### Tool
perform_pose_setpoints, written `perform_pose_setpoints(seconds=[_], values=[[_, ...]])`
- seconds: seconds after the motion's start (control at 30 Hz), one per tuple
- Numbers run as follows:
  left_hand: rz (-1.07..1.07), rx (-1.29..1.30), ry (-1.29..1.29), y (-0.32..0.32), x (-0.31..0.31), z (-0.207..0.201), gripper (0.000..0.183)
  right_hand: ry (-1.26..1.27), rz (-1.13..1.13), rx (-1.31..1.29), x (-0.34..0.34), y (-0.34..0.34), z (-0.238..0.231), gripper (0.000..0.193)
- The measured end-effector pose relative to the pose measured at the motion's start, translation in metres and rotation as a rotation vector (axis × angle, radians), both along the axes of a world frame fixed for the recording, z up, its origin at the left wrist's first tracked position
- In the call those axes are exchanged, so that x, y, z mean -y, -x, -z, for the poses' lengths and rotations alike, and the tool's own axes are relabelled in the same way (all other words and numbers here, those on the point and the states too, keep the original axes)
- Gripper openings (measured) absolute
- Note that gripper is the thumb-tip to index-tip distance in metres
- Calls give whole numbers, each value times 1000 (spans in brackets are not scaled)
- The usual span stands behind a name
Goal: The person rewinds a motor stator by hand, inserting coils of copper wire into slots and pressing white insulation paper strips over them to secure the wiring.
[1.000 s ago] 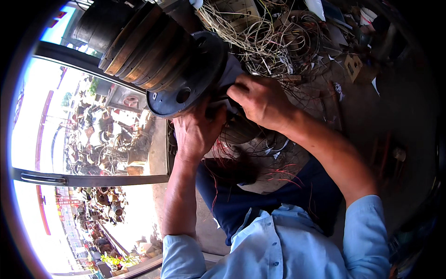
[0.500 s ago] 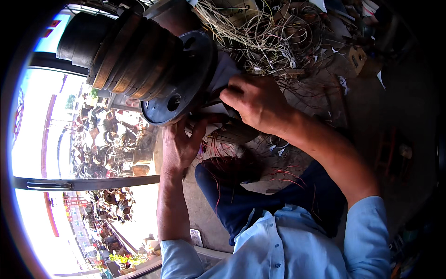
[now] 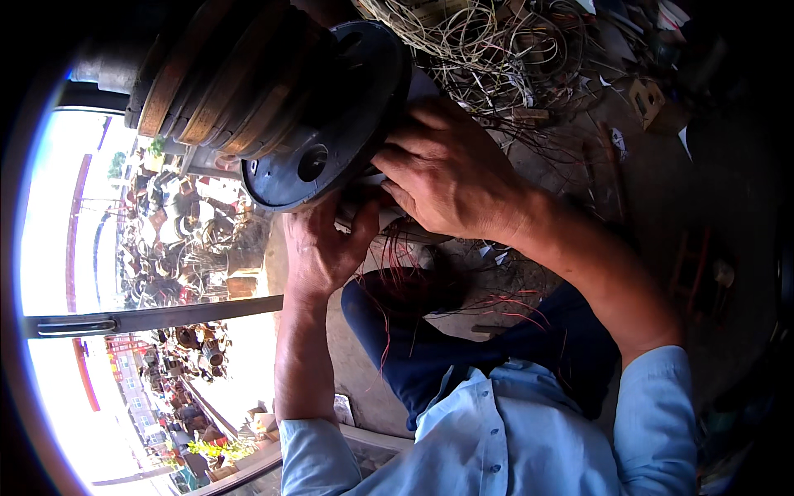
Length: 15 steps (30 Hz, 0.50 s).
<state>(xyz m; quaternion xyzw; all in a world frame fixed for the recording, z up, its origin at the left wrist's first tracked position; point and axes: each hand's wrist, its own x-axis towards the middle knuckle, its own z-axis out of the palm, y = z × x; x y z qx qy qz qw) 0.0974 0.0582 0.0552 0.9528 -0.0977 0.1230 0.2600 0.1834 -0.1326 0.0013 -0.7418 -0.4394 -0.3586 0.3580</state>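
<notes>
A dark round flange [image 3: 285,183] with large holes is tilted in front of me, and a stack of brown-banded rings [image 3: 240,83] is joined to its left side. My left hand [image 3: 321,252] is just below the flange's lower rim, thumb up and fingers curled out of sight behind it. My right hand [image 3: 455,169] is at the flange's right edge, its fingers bent inward and pressed together; whatever they grip is hidden. Between the hands, a pale sheet-like piece shows in part. Thin reddish wires [image 3: 401,252] hang below it, over my dark trousers.
A tangled heap of pale wire [image 3: 504,50] lies on the floor beyond. Near it is a small wooden block with holes [image 3: 645,101]. To my left is a glazed door with a metal crossbar [image 3: 165,318]; cluttered scrap shows outside. A red frame [image 3: 691,269] stands in shadow at right.
My right hand has turned and moved left and slightly down, closer against the flange. The flange and rings appear larger and a little higher. My left hand stays under the rim.
</notes>
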Motion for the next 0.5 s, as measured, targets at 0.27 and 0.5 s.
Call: perform_pose_setpoints(seconds=[0.27,0.5], values=[[101,264,-378,3,-2,1,41,311,-68,-160,3,-1,-36,19],[138,218,-461,-6,1,-9,35,398,-98,-229,0,-14,-40,30]])
